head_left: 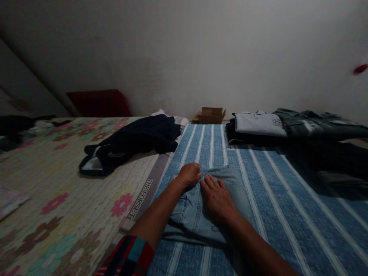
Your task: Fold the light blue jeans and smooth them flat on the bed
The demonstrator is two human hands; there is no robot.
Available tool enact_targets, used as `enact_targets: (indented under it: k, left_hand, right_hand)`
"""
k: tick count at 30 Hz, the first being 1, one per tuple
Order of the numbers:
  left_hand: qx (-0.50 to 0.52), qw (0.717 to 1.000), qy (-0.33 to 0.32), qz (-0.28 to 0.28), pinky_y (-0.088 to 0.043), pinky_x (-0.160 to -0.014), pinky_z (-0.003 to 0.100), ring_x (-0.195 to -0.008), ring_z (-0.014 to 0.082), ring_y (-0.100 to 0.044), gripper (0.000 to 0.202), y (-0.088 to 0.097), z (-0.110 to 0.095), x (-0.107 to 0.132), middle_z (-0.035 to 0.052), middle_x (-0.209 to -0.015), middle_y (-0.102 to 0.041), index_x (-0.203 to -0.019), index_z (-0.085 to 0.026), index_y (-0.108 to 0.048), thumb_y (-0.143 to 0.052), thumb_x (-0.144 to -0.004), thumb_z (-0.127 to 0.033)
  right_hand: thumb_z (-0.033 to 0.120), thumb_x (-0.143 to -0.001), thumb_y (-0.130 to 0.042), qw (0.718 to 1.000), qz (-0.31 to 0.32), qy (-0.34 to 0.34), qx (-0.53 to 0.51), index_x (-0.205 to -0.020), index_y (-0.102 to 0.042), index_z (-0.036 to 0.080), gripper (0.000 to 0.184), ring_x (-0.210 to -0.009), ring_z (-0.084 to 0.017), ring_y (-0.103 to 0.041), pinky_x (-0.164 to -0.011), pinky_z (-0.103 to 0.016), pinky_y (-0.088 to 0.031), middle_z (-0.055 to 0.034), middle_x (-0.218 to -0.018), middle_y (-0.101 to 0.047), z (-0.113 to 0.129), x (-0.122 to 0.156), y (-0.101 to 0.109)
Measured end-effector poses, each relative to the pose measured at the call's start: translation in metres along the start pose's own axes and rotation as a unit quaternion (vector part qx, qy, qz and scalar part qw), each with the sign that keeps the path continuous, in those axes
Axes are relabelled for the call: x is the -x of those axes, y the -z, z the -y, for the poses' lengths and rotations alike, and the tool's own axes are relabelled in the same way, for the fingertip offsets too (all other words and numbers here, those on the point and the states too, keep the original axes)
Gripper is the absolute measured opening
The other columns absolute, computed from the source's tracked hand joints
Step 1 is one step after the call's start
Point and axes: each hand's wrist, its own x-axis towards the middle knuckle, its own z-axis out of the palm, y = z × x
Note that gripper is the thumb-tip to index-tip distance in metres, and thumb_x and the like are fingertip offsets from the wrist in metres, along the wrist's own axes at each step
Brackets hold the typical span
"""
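Pressing right hand (217,197) flat on folded light-blue jeans (195,220), fingers spread, palm down, clamping nothing. Resting left hand (189,174) just beside it on the far fold, fingers curling inward and touching denim; can't tell whether actually pinching cloth. Jeans lying directly under both hands, near edge running back toward the striped sleeve (129,255), far edge ending just past the left knuckles. Sitting on blue striped mat (273,199), near its left border where it is meeting the floral mat (57,184). Bare striped surface opening to the right and ahead of the hands. Farther left, dark garment (135,142) lying crumpled across the seam between both mats. Farther right, folded clothes stack (258,124) sitting at the mat's far end, well apart from the hands. Cardboard box (211,115) standing against the wall (184,50) beyond.
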Motion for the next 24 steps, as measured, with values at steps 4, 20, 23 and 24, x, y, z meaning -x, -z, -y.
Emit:
enact_targets:
  k: [4,20,23,24]
  left_hand:
    - [-0.002,1.000,0.003,-0.004,-0.045,-0.079,0.028,-0.094,0.0209,-0.063,0.011,0.002,0.000,0.003,0.0063,-0.095,-0.069,-0.085,-0.019,-0.065,-0.056,-0.080,-0.024]
    - [-0.009,0.998,0.069,0.000,-0.046,-0.072,0.028,-0.087,0.0222,-0.065,0.028,0.004,0.017,0.024,0.0083,-0.090,-0.071,-0.078,-0.019,-0.069,-0.054,-0.084,-0.042]
    - [-0.010,0.998,0.062,-0.008,-0.046,-0.075,0.028,-0.090,0.0220,-0.064,0.027,-0.001,0.018,0.024,0.0082,-0.095,-0.070,-0.082,-0.020,-0.070,-0.054,-0.084,-0.042]
    - [-0.010,0.998,0.060,-0.011,-0.046,-0.075,0.028,-0.091,0.0219,-0.064,0.027,-0.002,0.018,0.024,0.0082,-0.096,-0.070,-0.083,-0.020,-0.069,-0.054,-0.084,-0.042]
  right_hand:
    - [0.017,-0.094,-0.028,1.000,-0.005,-0.001,0.003,-0.141,-0.040,0.013,0.048,-0.138,-0.027,-0.025,-0.111,-0.047,-0.017,-0.0141,-0.148,-0.034,-0.001,-0.001,-0.002]
    - [0.017,-0.096,-0.026,1.000,0.005,0.002,0.014,-0.141,-0.040,0.012,0.047,-0.138,-0.028,-0.025,-0.110,-0.049,-0.019,-0.0151,-0.148,-0.033,-0.001,0.001,0.000]
    - [0.017,-0.096,-0.025,1.000,0.003,0.003,0.019,-0.141,-0.040,0.012,0.048,-0.138,-0.028,-0.025,-0.109,-0.049,-0.019,-0.0153,-0.148,-0.034,-0.002,0.001,-0.002]
    - [0.017,-0.096,-0.025,1.000,0.001,0.004,0.020,-0.141,-0.040,0.012,0.048,-0.138,-0.028,-0.026,-0.109,-0.049,-0.019,-0.0152,-0.148,-0.034,-0.002,0.001,-0.002]
